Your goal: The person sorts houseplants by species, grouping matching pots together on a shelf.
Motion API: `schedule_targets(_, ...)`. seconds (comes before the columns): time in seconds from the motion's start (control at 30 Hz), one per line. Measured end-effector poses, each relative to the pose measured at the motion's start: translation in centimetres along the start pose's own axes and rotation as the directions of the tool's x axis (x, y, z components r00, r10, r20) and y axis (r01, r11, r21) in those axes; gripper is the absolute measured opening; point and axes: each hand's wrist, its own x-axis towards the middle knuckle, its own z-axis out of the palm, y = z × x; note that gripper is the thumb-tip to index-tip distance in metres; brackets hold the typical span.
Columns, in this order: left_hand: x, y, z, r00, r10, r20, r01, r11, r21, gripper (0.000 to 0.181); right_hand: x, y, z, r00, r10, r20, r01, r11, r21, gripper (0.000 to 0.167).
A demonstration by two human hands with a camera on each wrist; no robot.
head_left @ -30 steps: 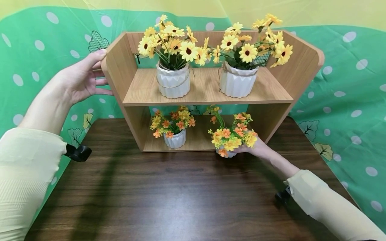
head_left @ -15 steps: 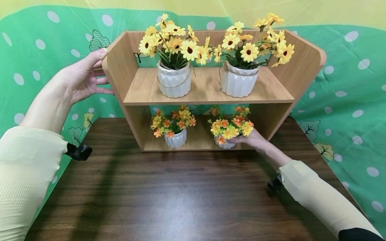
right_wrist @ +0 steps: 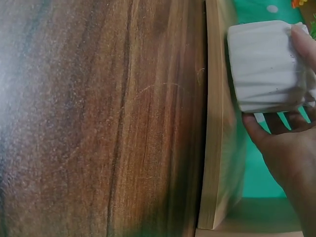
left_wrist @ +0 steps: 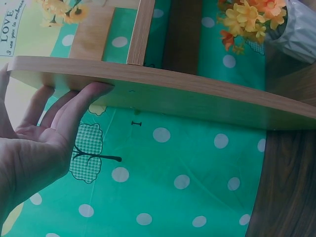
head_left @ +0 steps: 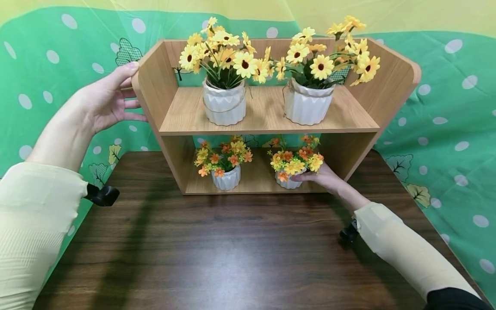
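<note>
My right hand grips a small white flowerpot with orange and yellow artificial flowers in the lower right of a wooden shelf. In the right wrist view, the thumb lies on the side of the pot and other fingers reach around its lower side. Whether its base touches the lower board, I cannot tell. My left hand rests against the shelf's left side panel. Its thumb touches the front edge; the left wrist view shows fairly straight fingers on the panel's outer face.
A matching small flowerpot stands at the lower left. Two larger white pots with yellow daisies, a left pot and a right pot, stand on the upper board. Dark wooden table in front; green dotted cloth behind.
My right hand has carried the small flowerpot back from the shelf's front edge into the lower compartment, slightly leftward. The left hand stays in place on the side panel.
</note>
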Motion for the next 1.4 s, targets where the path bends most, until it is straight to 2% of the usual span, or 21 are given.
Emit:
schedule_targets(0.3, -0.1, 0.0, 0.2, 1.0, 0.002, 0.001, -0.002, 1.0, 0.004, 0.054, 0.0, 0.9, -0.2, 1.0, 0.016, 0.016, -0.016, 1.0, -0.024, 0.07)
schedule_targets(0.5, -0.1, 0.0, 0.0, 1.0, -0.001, -0.003, 0.001, 1.0, -0.001, 0.052, -0.1, 1.1, -0.3, 0.998, 0.008, 0.058, -0.008, 1.0, -0.001, 0.063)
schedule_targets(0.83, 0.0, -0.1, 0.0, 1.0, -0.002, -0.004, 0.002, 1.0, 0.001, 0.052, 0.1, 1.3, -0.2, 0.999, 0.014, 0.033, -0.015, 0.999, 0.028, 0.072)
schedule_targets(1.1, 0.1, -0.2, 0.2, 1.0, -0.007, 0.0, 0.007, 1.0, -0.009, 0.052, -0.3, 1.4, -0.5, 0.996, -0.022, 0.083, 0.013, 0.995, 0.101, 0.066)
schedule_targets(1.23, 0.2, -0.2, 0.2, 1.0, -0.001, 0.0, 0.001, 1.0, 0.002, 0.052, -0.3, 1.1, -0.5, 0.997, -0.013, 0.07, 0.007, 0.996, 0.086, 0.069)
schedule_targets(1.4, 0.1, -0.1, 0.0, 1.0, 0.016, -0.001, -0.016, 0.999, 0.035, 0.051, -0.4, 0.7, -0.2, 0.999, 0.029, 0.046, -0.03, 0.999, 0.023, 0.078)
